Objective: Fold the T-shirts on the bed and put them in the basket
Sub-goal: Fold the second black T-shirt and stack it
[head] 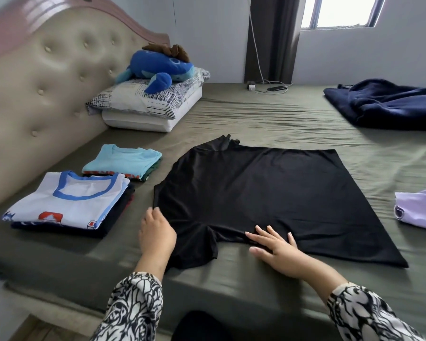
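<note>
A black T-shirt lies spread flat on the olive bed, collar toward the left. My left hand pinches the shirt's shoulder edge near its left corner. My right hand presses flat on the fabric beside the near sleeve, fingers straight. Left of the shirt sit two folded stacks: one topped by a white T-shirt with a blue collar, one topped by a light blue T-shirt. A lilac garment lies at the right edge. No basket is in view.
A padded headboard runs along the left. Pillows with a blue plush toy sit at the far left. A navy blanket lies far right. A phone and charger rest by the curtain.
</note>
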